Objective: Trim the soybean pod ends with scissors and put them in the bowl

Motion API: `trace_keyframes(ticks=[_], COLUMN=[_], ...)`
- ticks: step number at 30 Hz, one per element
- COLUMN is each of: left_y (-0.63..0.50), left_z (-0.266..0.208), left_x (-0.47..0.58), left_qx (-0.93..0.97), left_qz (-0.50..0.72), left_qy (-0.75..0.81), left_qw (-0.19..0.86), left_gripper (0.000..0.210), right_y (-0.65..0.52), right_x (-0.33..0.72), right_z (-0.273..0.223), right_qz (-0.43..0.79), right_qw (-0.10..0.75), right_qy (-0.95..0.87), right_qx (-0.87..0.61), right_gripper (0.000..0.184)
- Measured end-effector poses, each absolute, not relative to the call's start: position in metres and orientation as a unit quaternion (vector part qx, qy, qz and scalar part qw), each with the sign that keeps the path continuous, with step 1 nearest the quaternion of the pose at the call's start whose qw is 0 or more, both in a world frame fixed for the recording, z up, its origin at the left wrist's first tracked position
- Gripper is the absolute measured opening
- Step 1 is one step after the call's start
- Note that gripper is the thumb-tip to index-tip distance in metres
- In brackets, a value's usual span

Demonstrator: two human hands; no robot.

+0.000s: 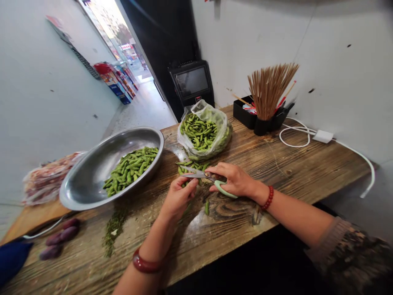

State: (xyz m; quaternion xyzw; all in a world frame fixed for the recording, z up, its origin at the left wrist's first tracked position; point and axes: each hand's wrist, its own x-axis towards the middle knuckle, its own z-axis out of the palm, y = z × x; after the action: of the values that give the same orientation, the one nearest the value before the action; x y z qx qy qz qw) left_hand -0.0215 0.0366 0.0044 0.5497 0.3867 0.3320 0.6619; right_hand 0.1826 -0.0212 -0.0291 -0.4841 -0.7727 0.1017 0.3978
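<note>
My right hand [235, 178] is closed round the light green handles [225, 190] of a pair of scissors [198, 173], whose metal blades point left. At the blade tips, my left hand [179, 194] pinches an edamame pod [185, 184], mostly covered by the fingers. Just beyond both hands lies a small pile of edamame pods [202, 166] on the wooden table. One loose pod [206, 207] rests between my forearms. A wide steel basin [89, 172] to the left holds many pods, and a clear plastic bag [225, 143] behind the hands is full of more.
Green trimmings [114, 231] lie left of my left arm, near several purplish oval items [61, 237]. A bagged reddish bundle [49, 178] sits beyond the basin. Back right stand a black caddy [244, 114], bundled wooden sticks [270, 90] and a white cable [353, 151].
</note>
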Motion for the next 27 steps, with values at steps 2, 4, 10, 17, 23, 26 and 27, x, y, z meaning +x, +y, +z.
trace_keyframes(ticks=[2,4,10,17,23,26,27], left_y=[0.037,0.039,0.041,0.046,0.055,0.057,0.058], left_z=[0.004,0.004,0.011,0.01,0.019,0.021,0.02], left_x=[-0.022,-0.023,-0.023,-0.03,-0.045,-0.05,-0.052], left_qx=[0.578,0.597,0.58,0.544,0.546,0.569,0.576], left_qz=[0.332,0.334,0.311,0.345,0.389,0.391,0.391], left_qy=[0.4,0.407,0.372,0.395,0.415,0.418,0.42], left_qw=[0.629,0.605,0.655,0.655,0.615,0.59,0.582], left_gripper=[0.025,0.023,0.023,0.032,0.033,0.029,0.028], right_y=[-0.021,-0.021,-0.015,-0.011,0.008,0.023,0.027], right_x=[0.183,0.183,0.189,0.184,0.167,0.156,0.153], right_z=[-0.029,-0.028,-0.032,-0.031,-0.01,-0.004,-0.004], right_qz=[0.104,0.104,0.123,0.133,0.142,0.136,0.134], right_qw=[0.394,0.394,0.436,0.391,0.368,0.366,0.367], right_qy=[-0.775,-0.775,-0.741,-0.769,-0.786,-0.801,-0.808], right_qx=[-0.483,-0.483,-0.496,-0.488,-0.477,-0.455,-0.442], right_gripper=[0.053,0.051,0.05,0.062,0.064,0.065,0.066])
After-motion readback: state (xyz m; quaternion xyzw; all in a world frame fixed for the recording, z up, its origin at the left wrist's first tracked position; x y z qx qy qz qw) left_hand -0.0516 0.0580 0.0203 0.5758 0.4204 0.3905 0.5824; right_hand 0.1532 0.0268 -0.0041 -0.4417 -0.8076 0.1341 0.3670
